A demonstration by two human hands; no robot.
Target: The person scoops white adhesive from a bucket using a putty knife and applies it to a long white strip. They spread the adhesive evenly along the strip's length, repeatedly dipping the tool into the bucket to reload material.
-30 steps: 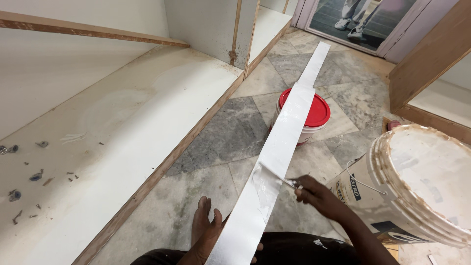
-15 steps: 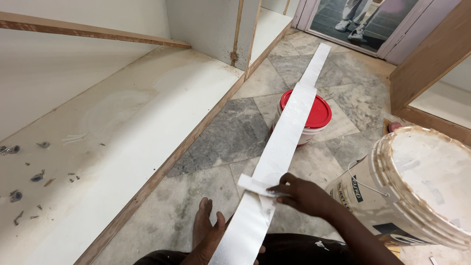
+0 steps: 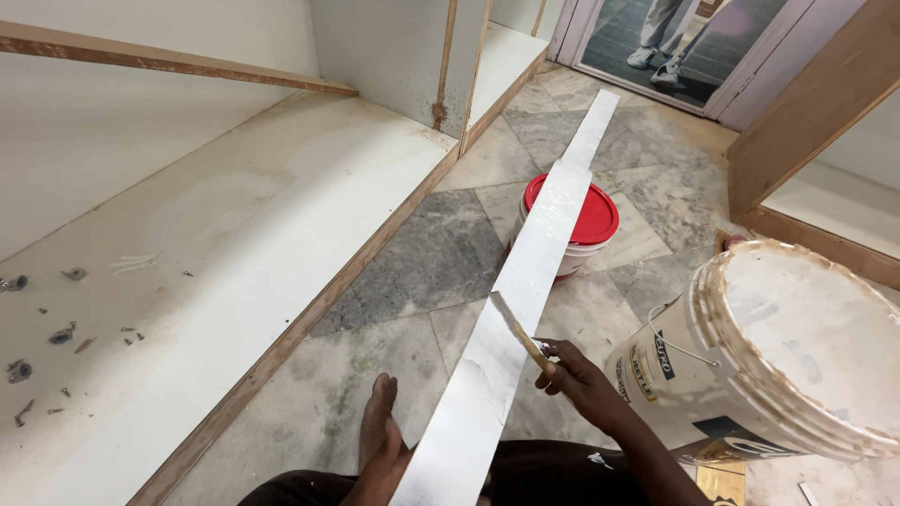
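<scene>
My right hand [image 3: 581,379] grips the wooden handle of a putty knife [image 3: 514,328]. Its blade stands tilted over the right edge of a long white board [image 3: 525,281] coated with white filler. The board runs from my lap away across the floor and rests on a small bucket with a red lid [image 3: 586,220]. My left hand does not show in the head view. A bare foot [image 3: 378,422] lies on the floor just left of the board's near end.
A big open paint bucket [image 3: 787,347] smeared with white stands close on my right. A low white cabinet shelf [image 3: 234,262] with loose screws [image 3: 56,333] runs along the left. Another person's legs [image 3: 670,33] stand in the far doorway. Grey marble tiles cover the floor.
Half a second ago my right hand lay over the board with the blade flat across it. It has drawn back to the right edge and the blade is now tilted up.
</scene>
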